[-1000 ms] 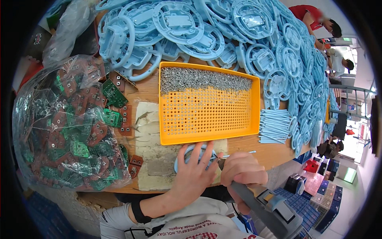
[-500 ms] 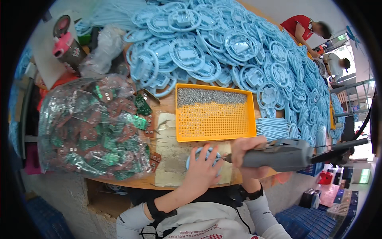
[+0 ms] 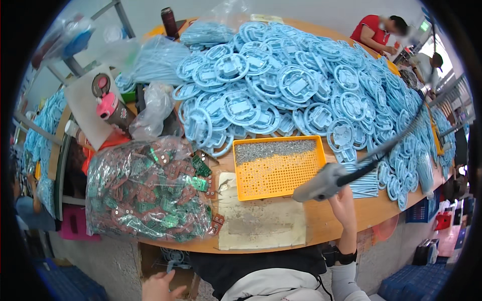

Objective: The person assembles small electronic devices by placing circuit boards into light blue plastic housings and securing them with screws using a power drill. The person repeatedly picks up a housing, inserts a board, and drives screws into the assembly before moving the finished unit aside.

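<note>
My right hand (image 3: 343, 208) is wrapped round a grey electric screwdriver (image 3: 321, 183) with a black cable, held over the right front corner of a yellow perforated tray (image 3: 279, 195). Small silvery screws (image 3: 281, 150) fill the tray's back part, and some sit in its holes. Down at the lower edge, in front of the table, my left hand (image 3: 163, 287) is open with fingers apart. Just beyond it, below the tabletop, light-blue plastic parts (image 3: 175, 257) show in an open space. A worn pale mat (image 3: 261, 226) lies on the table between my arms.
A large heap of light-blue ring-shaped plastic parts (image 3: 296, 85) covers the back of the table. At left lies a clear bag of green and brown circuit boards (image 3: 150, 193). Light-blue sticks (image 3: 364, 183) lie right of the tray. A person in red (image 3: 370, 34) sits far right.
My left hand has left the light-blue ring part on the mat and dropped below the table's front edge; that part is gone from the mat. The screwdriver has lifted off the work. The view has shifted.
</note>
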A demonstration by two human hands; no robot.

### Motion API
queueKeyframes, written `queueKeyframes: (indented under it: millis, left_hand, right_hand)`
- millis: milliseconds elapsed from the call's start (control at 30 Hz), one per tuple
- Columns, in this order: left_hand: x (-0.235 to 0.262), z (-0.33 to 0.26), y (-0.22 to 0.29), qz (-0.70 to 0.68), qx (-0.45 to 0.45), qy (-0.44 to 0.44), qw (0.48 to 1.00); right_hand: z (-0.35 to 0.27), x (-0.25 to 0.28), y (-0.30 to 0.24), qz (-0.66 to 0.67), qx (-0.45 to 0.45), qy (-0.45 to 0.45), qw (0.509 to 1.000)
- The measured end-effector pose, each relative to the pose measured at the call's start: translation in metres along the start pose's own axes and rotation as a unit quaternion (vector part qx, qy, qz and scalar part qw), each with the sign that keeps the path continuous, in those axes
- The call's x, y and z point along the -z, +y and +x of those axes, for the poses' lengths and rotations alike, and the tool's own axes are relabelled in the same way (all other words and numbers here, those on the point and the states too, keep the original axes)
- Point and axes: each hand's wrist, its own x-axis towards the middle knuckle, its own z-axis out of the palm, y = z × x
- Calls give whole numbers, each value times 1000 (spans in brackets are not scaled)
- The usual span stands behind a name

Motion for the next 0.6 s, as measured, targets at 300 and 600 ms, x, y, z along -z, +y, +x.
queueKeyframes:
  millis: [300,600]
  left_hand:
    - [113,196,87,-56,-259,365,893]
    - [153,313,81,67,-304,281,908]
  right_hand:
    - [-22,92,59,-269,-56,109,955]
    - [-43,103,74,-297,-45,56,952]
